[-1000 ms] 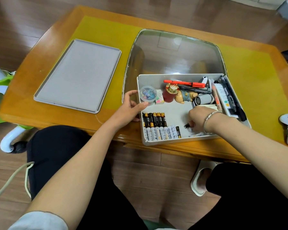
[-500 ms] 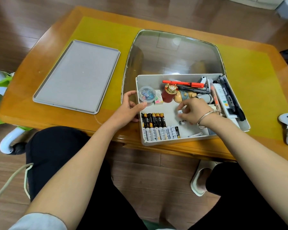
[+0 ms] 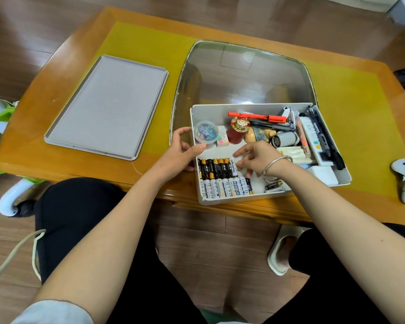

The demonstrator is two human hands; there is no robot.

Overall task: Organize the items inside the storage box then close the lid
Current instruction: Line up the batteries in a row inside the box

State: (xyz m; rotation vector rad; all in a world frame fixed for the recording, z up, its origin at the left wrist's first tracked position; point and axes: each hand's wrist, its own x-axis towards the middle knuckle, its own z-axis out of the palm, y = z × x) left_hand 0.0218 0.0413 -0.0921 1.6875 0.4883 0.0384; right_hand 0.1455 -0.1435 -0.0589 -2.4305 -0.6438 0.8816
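In the head view, I see the white rectangular plastic storage box [image 3: 270, 106] at the near edge of the orange wooden table [image 3: 56, 164], overhanging it a little toward me. My left hand [image 3: 181, 152] grips the left wall of the box, thumb inside the rim and fingers curled outside; I judge this is to keep the box from sliding while the other hand works. My right hand [image 3: 257, 157] hovers low over the box floor, just beside the battery rows, fingers loosely spread and bent. Whether the fingertips pinch something small, I cannot tell.

The cylindrical batteries [image 3: 222, 177] lie in two tidy rows along the near-left corner, probably so they take little space. Two loose batteries [image 3: 273, 186] lie apart, near my right wrist, not yet sorted in. The round clear tub of coloured clips [image 3: 206, 134] stands in the far-left corner, and the red marker pen [image 3: 257, 117] lies across the clutter at the back. The flat grey rectangular lid [image 3: 108, 108] rests on the table well left of the box, so closing is not yet done.

For writing, the white batteries show "Heybright" on their labels, and CE marks. Other print is too small to read.
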